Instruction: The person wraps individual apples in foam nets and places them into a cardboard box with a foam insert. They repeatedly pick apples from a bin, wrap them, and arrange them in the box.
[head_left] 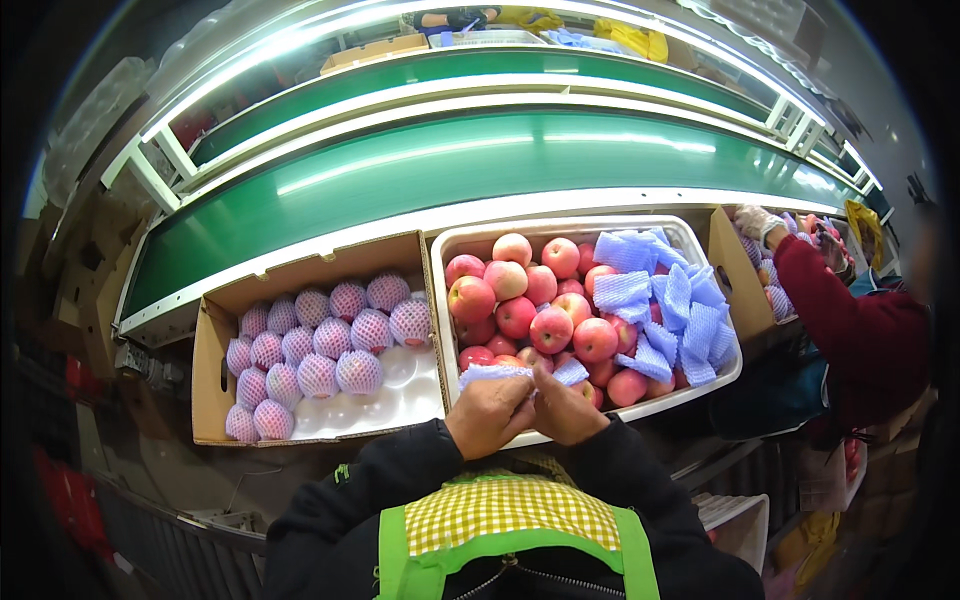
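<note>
Beyond the white tub (685, 238) we see a green conveyor belt (440, 172). Left of the tub, a carton (208, 400) holds netted apples (318, 376) over most of its moulded tray (400, 385); we judge the tray well past half filled, with bare hollows on the side towards the tub. Bare apples (516, 317) and loose blue sleeves (622, 297) remain inside the tub. At the tub's near rim our left hand (490, 415) and right hand (568, 408) meet, fingers curled, beside a foam sleeve (490, 373); we cannot tell whether either clamps it. Its long axis runs roughly left–right along that rim, the visible end pointing left
</note>
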